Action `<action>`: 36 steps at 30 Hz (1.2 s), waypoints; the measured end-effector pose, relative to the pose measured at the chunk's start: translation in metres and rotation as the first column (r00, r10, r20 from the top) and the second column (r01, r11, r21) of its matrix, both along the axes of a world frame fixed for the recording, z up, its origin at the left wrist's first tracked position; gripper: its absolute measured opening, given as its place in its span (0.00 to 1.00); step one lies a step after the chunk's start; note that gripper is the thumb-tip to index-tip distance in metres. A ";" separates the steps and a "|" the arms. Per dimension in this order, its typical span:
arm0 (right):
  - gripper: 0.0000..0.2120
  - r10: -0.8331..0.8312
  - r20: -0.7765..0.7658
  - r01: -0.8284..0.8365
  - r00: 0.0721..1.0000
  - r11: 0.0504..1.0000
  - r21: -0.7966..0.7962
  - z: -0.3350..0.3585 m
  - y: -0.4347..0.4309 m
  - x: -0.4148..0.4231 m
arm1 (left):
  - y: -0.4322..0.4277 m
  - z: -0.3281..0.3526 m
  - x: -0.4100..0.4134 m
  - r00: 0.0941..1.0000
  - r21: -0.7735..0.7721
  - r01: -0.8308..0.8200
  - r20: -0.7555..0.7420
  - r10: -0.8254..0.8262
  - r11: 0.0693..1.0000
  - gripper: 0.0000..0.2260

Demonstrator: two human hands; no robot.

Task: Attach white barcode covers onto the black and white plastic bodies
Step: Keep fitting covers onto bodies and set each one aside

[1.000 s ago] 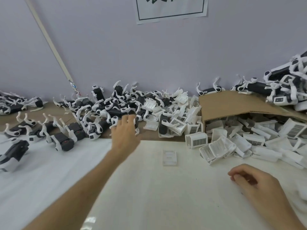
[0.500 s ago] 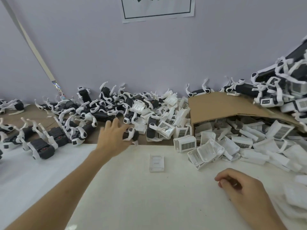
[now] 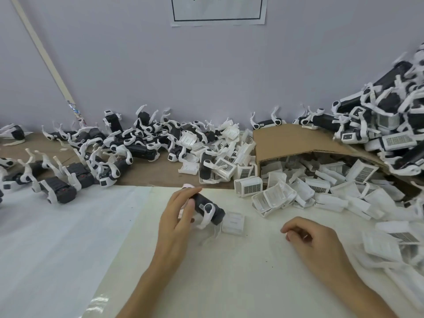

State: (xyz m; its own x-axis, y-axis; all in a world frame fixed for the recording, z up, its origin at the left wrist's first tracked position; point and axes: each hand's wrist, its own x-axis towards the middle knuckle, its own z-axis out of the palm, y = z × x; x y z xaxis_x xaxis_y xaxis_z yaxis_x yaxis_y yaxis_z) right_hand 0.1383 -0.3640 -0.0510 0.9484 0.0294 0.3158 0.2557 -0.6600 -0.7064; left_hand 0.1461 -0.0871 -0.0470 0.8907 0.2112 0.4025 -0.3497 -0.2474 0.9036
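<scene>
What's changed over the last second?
The left hand reached into the pile, gripped one black and white body and drew it back over the mat, beside the lone white cover. The right hand stayed resting, loosely curled; the cover stayed put.

Paper sign (image 3: 218, 10) on grey wall (image 3: 206, 65), 12 o'clock. Beige strip (image 3: 43, 53) slants across wall, 10 o'clock. Cardboard box (image 3: 286, 138) on its side, 2 o'clock. Brown tabletop (image 3: 149, 173) mid-left; white sheet (image 3: 57, 237) at 8 o'clock.
</scene>
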 end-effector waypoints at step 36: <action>0.19 0.528 -0.214 0.030 0.822 0.334 0.942 0.021 0.012 -0.007 | -0.014 -0.003 -0.009 0.881 -0.326 0.294 -0.271 -0.387 0.898 0.21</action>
State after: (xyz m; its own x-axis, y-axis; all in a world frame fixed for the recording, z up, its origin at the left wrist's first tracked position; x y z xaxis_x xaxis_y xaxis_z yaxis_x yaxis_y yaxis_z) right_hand 0.1316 -0.3524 -0.0300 0.9598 0.2644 -0.0937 -0.2121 0.4657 -0.8592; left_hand 0.1368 -0.1011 -0.0505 0.9960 -0.0717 0.0538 -0.0465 0.1007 0.9938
